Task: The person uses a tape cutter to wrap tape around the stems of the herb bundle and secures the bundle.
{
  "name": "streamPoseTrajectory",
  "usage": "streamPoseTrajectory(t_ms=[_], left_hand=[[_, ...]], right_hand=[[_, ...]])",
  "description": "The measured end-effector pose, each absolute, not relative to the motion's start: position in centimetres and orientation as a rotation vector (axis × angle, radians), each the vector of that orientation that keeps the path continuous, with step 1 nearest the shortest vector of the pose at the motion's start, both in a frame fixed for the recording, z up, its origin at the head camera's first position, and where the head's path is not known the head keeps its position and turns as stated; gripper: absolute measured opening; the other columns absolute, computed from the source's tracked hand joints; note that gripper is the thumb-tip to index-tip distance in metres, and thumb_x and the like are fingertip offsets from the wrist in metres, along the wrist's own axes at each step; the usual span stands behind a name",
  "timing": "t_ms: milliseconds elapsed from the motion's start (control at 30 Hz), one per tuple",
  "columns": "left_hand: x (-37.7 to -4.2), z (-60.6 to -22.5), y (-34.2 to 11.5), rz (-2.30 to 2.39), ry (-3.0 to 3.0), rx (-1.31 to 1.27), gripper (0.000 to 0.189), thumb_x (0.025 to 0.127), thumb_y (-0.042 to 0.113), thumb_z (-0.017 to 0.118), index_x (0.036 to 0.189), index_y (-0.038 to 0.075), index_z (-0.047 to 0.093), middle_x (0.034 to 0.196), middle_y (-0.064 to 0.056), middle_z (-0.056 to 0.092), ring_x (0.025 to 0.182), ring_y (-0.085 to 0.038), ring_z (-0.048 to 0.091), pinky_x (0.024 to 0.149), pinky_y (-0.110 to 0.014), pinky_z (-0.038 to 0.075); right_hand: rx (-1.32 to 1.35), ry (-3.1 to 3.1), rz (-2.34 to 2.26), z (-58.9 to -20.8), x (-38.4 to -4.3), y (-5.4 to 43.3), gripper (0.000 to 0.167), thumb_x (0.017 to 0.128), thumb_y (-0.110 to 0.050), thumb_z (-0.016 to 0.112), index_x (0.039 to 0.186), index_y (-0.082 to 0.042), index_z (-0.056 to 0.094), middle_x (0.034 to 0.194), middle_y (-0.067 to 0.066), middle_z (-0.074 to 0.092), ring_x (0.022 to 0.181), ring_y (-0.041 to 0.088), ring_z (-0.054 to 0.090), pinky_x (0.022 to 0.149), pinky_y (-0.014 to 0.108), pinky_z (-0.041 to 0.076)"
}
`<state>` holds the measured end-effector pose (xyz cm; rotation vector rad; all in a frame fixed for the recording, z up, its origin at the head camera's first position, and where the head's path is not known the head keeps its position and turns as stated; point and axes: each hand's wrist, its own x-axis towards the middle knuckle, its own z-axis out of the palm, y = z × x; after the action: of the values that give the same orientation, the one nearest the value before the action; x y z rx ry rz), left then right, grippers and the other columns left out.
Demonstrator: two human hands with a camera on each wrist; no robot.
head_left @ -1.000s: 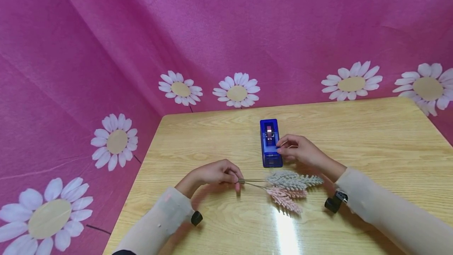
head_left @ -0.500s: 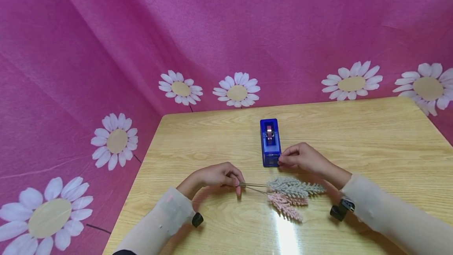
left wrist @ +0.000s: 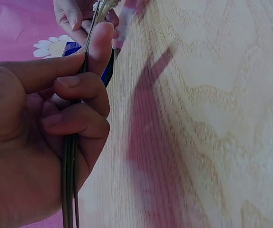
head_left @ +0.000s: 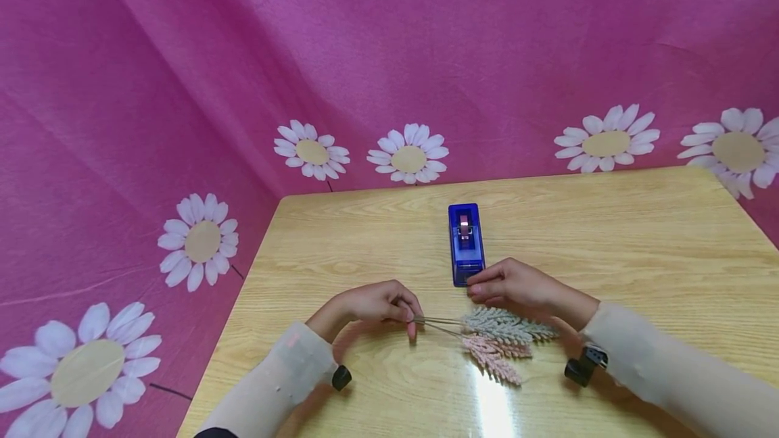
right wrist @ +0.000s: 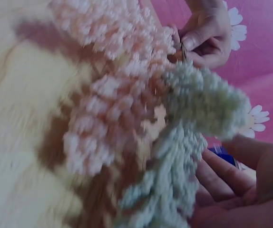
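Observation:
My left hand (head_left: 383, 303) pinches the thin stems (left wrist: 70, 175) of several crocheted flower sprigs, with fingers curled round them. Their knitted heads point right, low over the table: pale grey-green ones (head_left: 502, 324) and pink ones (head_left: 491, 357). A translucent blue tape dispenser (head_left: 465, 238) stands beyond them, a roll visible in its middle. My right hand (head_left: 517, 284) is at the dispenser's near end, fingertips right at its corner. In the right wrist view the right hand's fingers (right wrist: 231, 178) look fairly straight, partly behind the green flower head (right wrist: 170, 180).
The wood-grain table (head_left: 353, 242) has a glossy top with a bright reflection near the front. A pink cloth (head_left: 487, 53) printed with white daisies hangs behind it and on the left. A black wrist camera (head_left: 581, 367) hangs below the right cuff.
My right hand has moved from the dispenser's right side toward me, round to its near end. My left hand and the sprigs have shifted slightly toward me.

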<state>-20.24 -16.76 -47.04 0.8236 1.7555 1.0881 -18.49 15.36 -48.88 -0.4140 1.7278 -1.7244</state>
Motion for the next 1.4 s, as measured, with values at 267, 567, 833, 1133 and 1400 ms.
streamPoseTrajectory(t_ms=[267,567,833,1133,1400], left_hand=[[-20.2,-46.9,-16.4,1.074,1.771,0.814,0.024,0.105,-0.007,0.047,0.117,-0.015,0.067,0.092,-0.023,0.075,0.053,-0.005,0.031,0.054,-0.021,0.028],[-20.0,-46.9,-15.7,1.079,1.781,0.792,0.024,0.104,-0.007,0.047,0.117,-0.014,0.066,0.09,-0.02,0.076,0.052,-0.006,0.032,0.053,-0.02,0.029],[-20.1,-46.9,-14.7,1.087,1.829,0.798,0.025,0.106,-0.005,0.047,0.119,-0.013,0.066,0.093,-0.021,0.076,0.054,-0.008,0.034,0.059,-0.021,0.033],[-20.2,-47.0,-12.5,1.145,1.947,0.727,0.026,0.105,-0.003,0.051,0.122,-0.01,0.07,0.098,-0.02,0.077,0.076,-0.011,0.051,0.071,-0.021,0.038],[-20.4,-46.8,-10.5,1.172,1.954,0.722,0.033,0.106,-0.002,0.049,0.134,-0.003,0.066,0.106,-0.016,0.078,0.061,-0.01,0.037,0.06,-0.022,0.034]], right_hand=[[-0.291,1.72,-1.766,-48.8,-18.5,14.4,0.03,0.104,-0.002,0.058,0.122,0.023,0.062,0.099,0.019,0.077,0.089,0.021,0.075,0.081,0.034,0.06],[-0.202,1.813,-1.785,-47.7,-18.1,13.7,0.026,0.1,-0.003,0.063,0.114,0.018,0.067,0.084,0.007,0.075,0.074,0.011,0.068,0.063,0.023,0.055],[-0.233,1.87,-1.791,-46.1,-17.6,13.3,0.03,0.101,-0.002,0.06,0.119,0.021,0.062,0.082,0.008,0.07,0.071,0.011,0.063,0.061,0.022,0.052],[-0.282,1.891,-1.758,-45.3,-17.2,13.1,0.036,0.104,-0.002,0.055,0.131,0.022,0.054,0.083,0.008,0.068,0.071,0.011,0.063,0.064,0.022,0.055],[-0.246,1.878,-1.788,-45.1,-16.1,12.6,0.041,0.107,-0.004,0.05,0.14,0.02,0.047,0.085,0.008,0.064,0.071,0.011,0.061,0.065,0.024,0.057]])
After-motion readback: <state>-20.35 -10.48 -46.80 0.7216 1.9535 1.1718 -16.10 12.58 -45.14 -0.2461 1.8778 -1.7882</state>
